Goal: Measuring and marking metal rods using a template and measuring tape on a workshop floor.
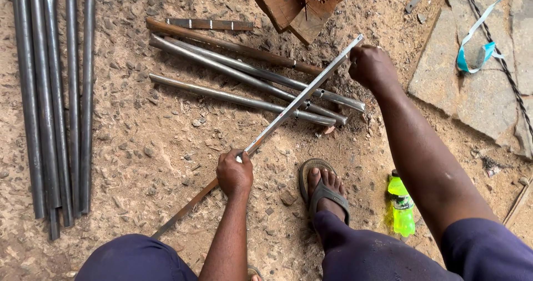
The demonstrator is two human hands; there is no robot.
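While the left hand [234,174] and right hand [371,66] are gripping opposite ends of a long metal strip [300,99] lying diagonally over grey pipes [250,84] at frame centre, it is likely risking a slip, since the round pipes could roll.

One head-worn view looks steeply down at sandy ground, close above both hands; the left hand [234,174] and right hand [371,66] gripping a long metal strip [300,99] sit mid-frame.
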